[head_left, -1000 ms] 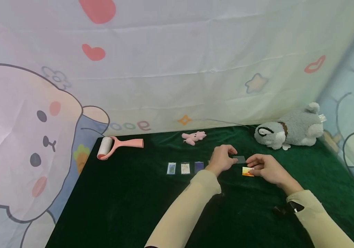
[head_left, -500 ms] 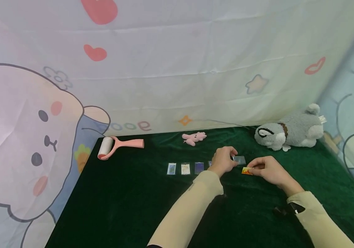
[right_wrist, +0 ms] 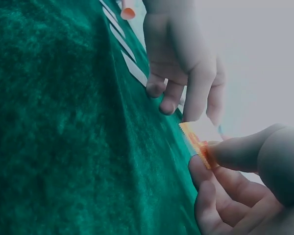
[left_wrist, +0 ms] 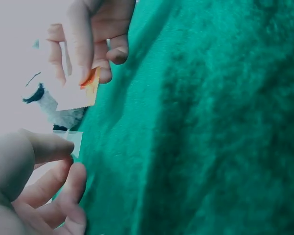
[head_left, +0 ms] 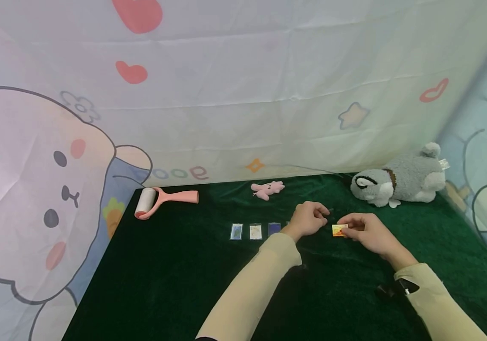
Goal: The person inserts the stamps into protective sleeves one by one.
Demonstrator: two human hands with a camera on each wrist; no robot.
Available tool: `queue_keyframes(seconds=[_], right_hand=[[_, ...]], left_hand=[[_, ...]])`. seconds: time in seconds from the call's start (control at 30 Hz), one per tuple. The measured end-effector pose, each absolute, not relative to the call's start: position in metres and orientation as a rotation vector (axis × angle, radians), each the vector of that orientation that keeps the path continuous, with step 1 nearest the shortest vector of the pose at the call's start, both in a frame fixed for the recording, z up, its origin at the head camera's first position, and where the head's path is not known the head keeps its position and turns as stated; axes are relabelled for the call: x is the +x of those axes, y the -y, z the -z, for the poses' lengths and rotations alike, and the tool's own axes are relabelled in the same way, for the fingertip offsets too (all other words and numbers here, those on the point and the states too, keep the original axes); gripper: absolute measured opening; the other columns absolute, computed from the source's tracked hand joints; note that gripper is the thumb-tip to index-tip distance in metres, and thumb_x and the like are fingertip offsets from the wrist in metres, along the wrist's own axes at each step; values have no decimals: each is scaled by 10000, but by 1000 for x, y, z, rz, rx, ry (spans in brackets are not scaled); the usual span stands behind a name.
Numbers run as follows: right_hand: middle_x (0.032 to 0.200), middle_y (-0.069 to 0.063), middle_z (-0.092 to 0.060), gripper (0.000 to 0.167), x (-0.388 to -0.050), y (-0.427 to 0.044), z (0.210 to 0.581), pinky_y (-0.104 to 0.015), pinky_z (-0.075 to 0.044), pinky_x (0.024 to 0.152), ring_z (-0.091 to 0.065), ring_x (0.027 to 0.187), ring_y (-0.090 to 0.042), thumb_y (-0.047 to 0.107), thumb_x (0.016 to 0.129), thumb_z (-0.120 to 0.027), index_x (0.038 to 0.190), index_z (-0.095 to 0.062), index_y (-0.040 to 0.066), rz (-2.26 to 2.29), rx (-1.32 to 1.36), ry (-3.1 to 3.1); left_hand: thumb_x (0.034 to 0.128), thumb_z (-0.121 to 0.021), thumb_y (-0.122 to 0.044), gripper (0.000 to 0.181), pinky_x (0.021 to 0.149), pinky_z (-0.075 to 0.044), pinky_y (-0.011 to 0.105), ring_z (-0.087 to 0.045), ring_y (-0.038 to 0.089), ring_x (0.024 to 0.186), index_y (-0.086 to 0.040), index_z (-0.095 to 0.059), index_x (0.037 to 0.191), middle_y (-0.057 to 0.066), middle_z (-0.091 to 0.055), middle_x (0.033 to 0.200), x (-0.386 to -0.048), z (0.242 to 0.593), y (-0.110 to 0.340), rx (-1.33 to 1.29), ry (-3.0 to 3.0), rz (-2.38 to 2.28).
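My right hand (head_left: 367,232) pinches a small yellow-orange postage stamp (head_left: 338,230) between thumb and fingers. Its toothed edge shows in the right wrist view, where the stamp (right_wrist: 195,139) is tilted. Just left of it, my left hand (head_left: 309,219) pinches a small clear plastic sleeve (left_wrist: 77,143) by one edge. In the head view that sleeve is barely visible, a thin dark sliver. Stamp and sleeve are apart in the left wrist view. Beside my left forearm lie a blue sleeved stamp (head_left: 236,232), a pale one (head_left: 255,232) and a purple one (head_left: 274,228).
Another small piece in that row is mostly covered by my left wrist. A pink lint roller (head_left: 171,197) lies at the back left of the green cloth (head_left: 162,284). Behind my hands are a small pink plush (head_left: 267,190) and a grey plush penguin (head_left: 401,177).
My left hand has turned the clear sleeve from lying broad-side to nearly edge-on in view and shifted slightly left. The stamp in my right hand has risen a little and now faces up more.
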State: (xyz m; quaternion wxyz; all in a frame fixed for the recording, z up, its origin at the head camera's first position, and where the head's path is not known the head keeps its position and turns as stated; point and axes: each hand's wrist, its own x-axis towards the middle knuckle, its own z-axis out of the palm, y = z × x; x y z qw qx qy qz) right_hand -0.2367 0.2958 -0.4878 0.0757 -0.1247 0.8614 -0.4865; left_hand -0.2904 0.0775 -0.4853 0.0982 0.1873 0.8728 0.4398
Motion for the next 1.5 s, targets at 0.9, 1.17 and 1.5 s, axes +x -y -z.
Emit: queue_keyframes(seconds=[0.9, 1.17, 1.5], right_hand=[[1018, -200, -725, 126, -244, -272, 478, -357, -599, 759, -700, 885, -328, 95, 1036, -671, 1122, -700, 7, 1513, -439, -2663], [1011, -159, -727, 125, -249, -257, 471, -389, -604, 757, -694, 905, -406, 98, 1030, -681, 1127, -698, 19, 1535, -462, -2668], [1059, -148, -740, 131, -254, -239, 463, -277, -601, 755, -740, 905, -262, 76, 995, -728, 1117, -712, 30, 1587, -516, -2665]], left_hand=[[1049, -677, -300, 199, 861, -562, 312, -688, 119, 883, -156, -812, 1067, -67, -770, 948, -274, 473, -6, 494, -2455, -1621], [1000, -750, -258, 156, 916, -572, 330, -705, 90, 951, -140, -825, 1068, -32, -796, 1006, -270, 473, 11, 453, -2419, -1707], [959, -796, -322, 183, 824, -543, 349, -697, 152, 875, -204, -845, 1090, -55, -779, 1024, -263, 474, 31, 296, -2406, -1727]])
